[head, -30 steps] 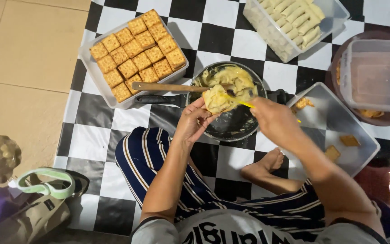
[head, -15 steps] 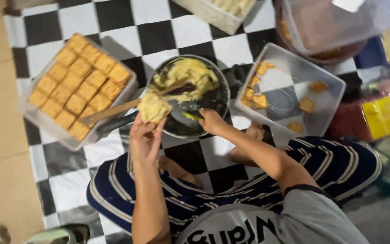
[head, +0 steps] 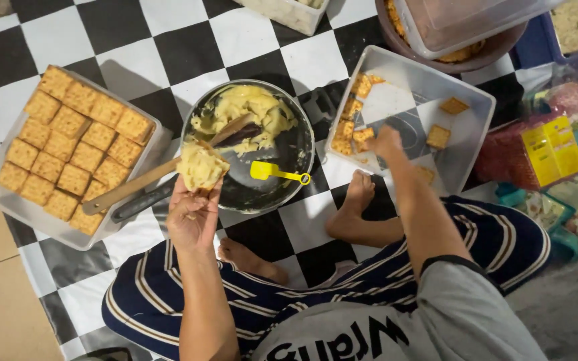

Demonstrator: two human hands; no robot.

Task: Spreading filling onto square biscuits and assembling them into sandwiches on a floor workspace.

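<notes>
Left hand (head: 192, 217) pinches a cracker heaped with yellow filling (head: 201, 167) over the near rim of the dark pan (head: 289, 180); right hand (head: 384, 142) reaches into the clear tray (head: 476, 127) at the pan's right, fingers curled over loose crackers (head: 354, 130) along its left wall, though whether they grip one I cannot tell. Below lies the checkered mat (head: 168, 40). At its left edge sits a tray of stacked crackers (head: 75, 147). Inside the pan rests more filling (head: 249, 110), a wooden spatula (head: 162, 170) crossing its left rim, then a small yellow spreader (head: 277, 172).
</notes>
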